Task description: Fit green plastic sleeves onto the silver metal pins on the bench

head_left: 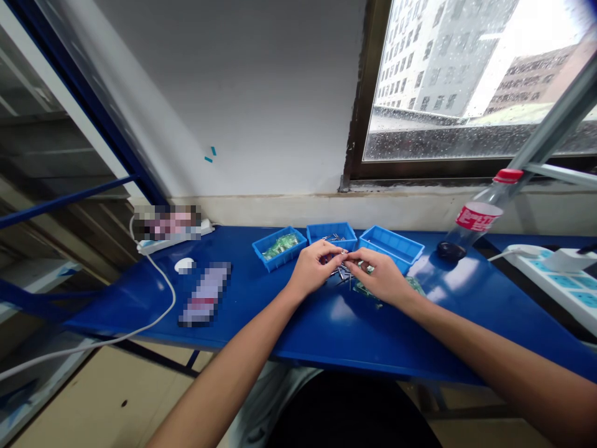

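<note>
Pinched nearly closed, the left hand (313,269) and right hand (380,277) meet at the fingertips around something too small to identify, above loose metal pins (344,274) on the blue table (252,305), just in front of the middle blue bin (332,231).

Looks glossy and smooth across the blue tabletop (252,317), with pale reflections. Seems matt, moulded plastic on the left blue bin (288,256), middle blue bin (332,229) and right blue bin (392,244). Shows a bright metallic sheen on the slim pins (344,274) (too small for finer texture). Appears clear, shiny plastic on the soda bottle (479,210), smooth white plastic on the right power strip (573,291), and matt on the wall (261,99).
</note>
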`<state>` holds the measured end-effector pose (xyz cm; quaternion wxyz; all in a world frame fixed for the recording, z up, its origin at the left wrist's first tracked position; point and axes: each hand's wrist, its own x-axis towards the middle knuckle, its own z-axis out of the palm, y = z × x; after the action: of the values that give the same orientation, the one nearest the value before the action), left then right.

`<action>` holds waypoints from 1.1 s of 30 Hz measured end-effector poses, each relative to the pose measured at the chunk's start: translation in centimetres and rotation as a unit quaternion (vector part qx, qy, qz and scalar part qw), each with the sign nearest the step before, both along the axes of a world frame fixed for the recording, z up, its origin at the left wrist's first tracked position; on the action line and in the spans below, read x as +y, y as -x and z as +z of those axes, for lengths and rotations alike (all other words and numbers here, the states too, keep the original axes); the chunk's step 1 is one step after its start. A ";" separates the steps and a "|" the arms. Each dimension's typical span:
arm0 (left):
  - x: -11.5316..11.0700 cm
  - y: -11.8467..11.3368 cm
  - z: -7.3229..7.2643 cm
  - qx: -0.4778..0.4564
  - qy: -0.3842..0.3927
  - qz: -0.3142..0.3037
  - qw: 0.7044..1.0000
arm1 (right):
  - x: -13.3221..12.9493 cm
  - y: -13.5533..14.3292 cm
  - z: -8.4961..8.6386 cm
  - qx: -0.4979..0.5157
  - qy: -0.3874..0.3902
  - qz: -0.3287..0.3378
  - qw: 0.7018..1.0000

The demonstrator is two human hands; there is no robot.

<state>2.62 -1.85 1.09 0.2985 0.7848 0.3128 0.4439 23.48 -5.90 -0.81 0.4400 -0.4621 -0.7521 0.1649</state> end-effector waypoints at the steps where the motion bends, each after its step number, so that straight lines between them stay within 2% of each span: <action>1: -0.1 0.1 0.1 0.007 0.022 0.008 1.000 | 0.0 0.0 0.0 -0.009 -0.004 -0.003 1.000; 5: -0.3 0.3 0.3 0.018 0.089 -0.007 0.996 | 0.0 -0.1 0.0 -0.015 -0.004 -0.005 1.000; 13: -0.5 0.3 0.4 -0.004 0.040 0.003 0.999 | 0.2 -0.3 0.3 -0.008 -0.010 -0.037 0.999; 17: -0.4 0.4 0.2 0.001 0.040 -0.017 0.999 | 0.2 -0.3 0.3 -0.008 -0.009 -0.037 0.999; 24: -0.1 0.1 -0.3 0.000 0.045 -0.007 0.999 | 0.2 -0.1 0.0 0.029 0.007 -0.042 0.999; 28: 0.0 0.1 -0.5 0.009 0.079 -0.016 0.997 | 0.2 -0.1 0.0 0.049 0.011 -0.015 0.999; 33: 0.1 0.3 -0.6 0.067 0.075 -0.028 0.995 | 0.1 -0.1 0.2 0.022 -0.008 0.023 0.999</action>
<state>2.33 -1.79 0.46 0.3475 0.7967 0.3420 0.3571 23.61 -5.83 -0.66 0.4563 -0.4376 -0.7538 0.1791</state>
